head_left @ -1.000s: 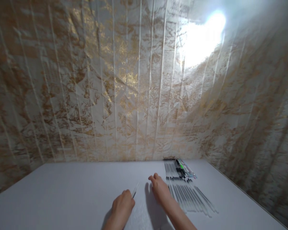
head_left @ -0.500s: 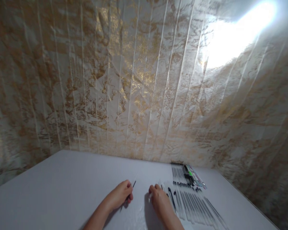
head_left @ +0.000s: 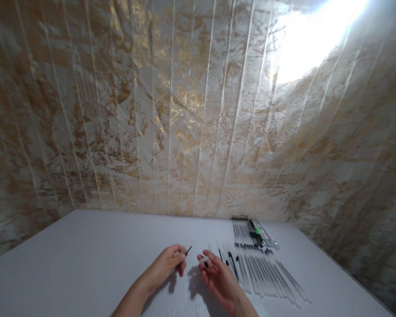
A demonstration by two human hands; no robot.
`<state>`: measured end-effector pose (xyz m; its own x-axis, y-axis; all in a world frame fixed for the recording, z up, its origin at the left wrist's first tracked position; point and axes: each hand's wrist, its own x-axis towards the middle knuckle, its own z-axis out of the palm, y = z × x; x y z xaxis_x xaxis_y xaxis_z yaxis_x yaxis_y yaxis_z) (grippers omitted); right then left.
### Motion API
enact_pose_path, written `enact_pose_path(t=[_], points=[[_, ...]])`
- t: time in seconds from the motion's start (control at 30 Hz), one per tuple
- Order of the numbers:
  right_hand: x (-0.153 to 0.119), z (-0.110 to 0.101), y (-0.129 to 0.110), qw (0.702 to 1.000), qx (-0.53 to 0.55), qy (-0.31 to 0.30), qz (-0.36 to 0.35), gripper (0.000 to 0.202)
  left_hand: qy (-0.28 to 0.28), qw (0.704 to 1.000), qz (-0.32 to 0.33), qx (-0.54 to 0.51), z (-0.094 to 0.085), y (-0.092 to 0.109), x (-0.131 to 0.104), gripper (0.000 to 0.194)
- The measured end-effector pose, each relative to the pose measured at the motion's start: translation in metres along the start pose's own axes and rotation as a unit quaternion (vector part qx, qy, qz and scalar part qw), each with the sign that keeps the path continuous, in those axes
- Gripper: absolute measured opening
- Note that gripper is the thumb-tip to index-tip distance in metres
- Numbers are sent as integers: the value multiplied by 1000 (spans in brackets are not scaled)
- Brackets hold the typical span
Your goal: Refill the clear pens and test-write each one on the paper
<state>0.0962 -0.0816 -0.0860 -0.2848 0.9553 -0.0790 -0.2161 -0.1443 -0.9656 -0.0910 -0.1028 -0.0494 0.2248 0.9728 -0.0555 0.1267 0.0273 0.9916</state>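
My left hand (head_left: 174,260) is closed around a thin, dark pen refill (head_left: 188,250), whose end sticks out past the thumb towards my other hand. A faint clear sliver shows above those fingers, too blurred to name. To the right, my right hand (head_left: 216,275) is turned palm up. Its thumb and fingers pinch a small white pen part with a black end (head_left: 204,261). The two hands are a short gap apart, just above the white table (head_left: 119,246). Right beside my right hand lie black pen pieces (head_left: 232,263).
A row of clear pen barrels (head_left: 267,275) lies to the right, with small black caps (head_left: 249,247) above it. Farther back are another row of slim pens (head_left: 240,230) and a black and green marker (head_left: 256,231). A patterned gold-and-white curtain (head_left: 171,132) hangs behind the table.
My right hand has lifted from the table beside the pen pieces and rolled palm up, bringing the small white and black part into view. My left hand has tilted the refill slightly rightward.
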Motion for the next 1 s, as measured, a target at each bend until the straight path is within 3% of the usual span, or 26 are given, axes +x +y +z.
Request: enact_pose_path(t=[0.13, 0.3, 0.63, 0.8, 1.0], points=[[0, 11, 3, 997, 82, 2, 14, 52, -38, 999, -5, 9, 1, 1, -3, 24], [5, 14, -8, 994, 100, 30, -19, 49, -84, 996, -4, 27, 2, -3, -2, 26], [-2, -27, -69, 975, 96, 129, -151, 42, -49, 992, 9, 118, -14, 0, -3, 14], [-5, -30, -74, 972, 90, 140, -167, 41, -50, 988, 9, 143, -9, 5, -5, 16], [-4, -24, -68, 983, 71, 101, -138, 38, -64, 987, 15, 146, -3, 11, -7, 16]])
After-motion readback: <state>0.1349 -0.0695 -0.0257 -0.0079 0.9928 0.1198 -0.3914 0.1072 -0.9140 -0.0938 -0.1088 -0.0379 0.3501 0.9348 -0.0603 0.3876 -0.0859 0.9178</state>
